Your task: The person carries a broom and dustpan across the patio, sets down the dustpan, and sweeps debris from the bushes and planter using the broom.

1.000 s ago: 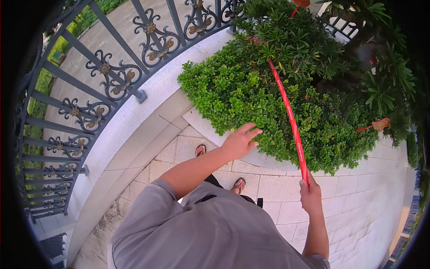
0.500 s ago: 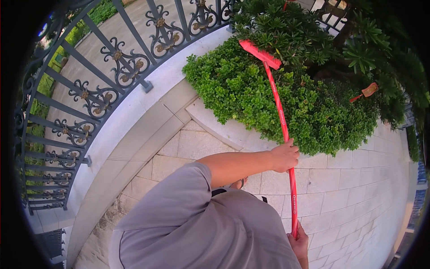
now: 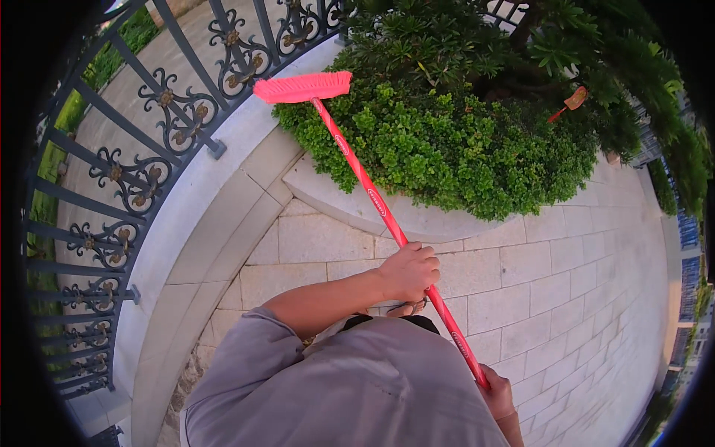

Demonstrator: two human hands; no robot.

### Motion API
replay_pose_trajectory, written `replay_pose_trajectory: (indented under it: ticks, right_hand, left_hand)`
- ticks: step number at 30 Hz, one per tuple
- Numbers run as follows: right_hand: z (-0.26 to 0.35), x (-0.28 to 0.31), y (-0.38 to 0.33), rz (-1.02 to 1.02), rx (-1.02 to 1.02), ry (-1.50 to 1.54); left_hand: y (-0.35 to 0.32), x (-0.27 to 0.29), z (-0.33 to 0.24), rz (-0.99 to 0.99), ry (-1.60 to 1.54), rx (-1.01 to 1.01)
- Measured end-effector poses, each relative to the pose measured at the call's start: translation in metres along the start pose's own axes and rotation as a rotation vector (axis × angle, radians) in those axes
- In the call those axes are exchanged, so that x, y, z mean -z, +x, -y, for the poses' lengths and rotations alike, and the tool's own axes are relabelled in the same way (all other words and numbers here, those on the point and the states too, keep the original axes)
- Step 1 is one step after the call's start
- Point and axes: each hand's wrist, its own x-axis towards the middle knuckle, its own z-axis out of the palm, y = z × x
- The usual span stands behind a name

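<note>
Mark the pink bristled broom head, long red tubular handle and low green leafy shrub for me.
Pink bristled broom head (image 3: 302, 89): head view, middle of the brush.
Long red tubular handle (image 3: 363, 179): head view, upper shaft.
Low green leafy shrub (image 3: 447, 153): head view, middle of the foliage.

Red broom, long handle slanting away leftward, wide bristled head near green shrubs

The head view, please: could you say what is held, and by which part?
A red broom, by its handle: the left hand partway along, the right hand farther from the bristled head.
</note>
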Motion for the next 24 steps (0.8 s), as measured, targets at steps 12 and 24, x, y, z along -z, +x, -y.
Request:
replay_pose_trajectory:
  ticks: [12,24]
  right_hand:
    - [0.053,0.019,-0.007,-0.230,-0.310,-0.072]
    - [0.014,0.038,0.059,-0.022,0.046,-0.023]
  left_hand:
    - [0.159,-0.069,0.001,-0.163,0.100,-0.112]
    - [0.057,-0.005,0.030,-0.188,0.168,0.137]
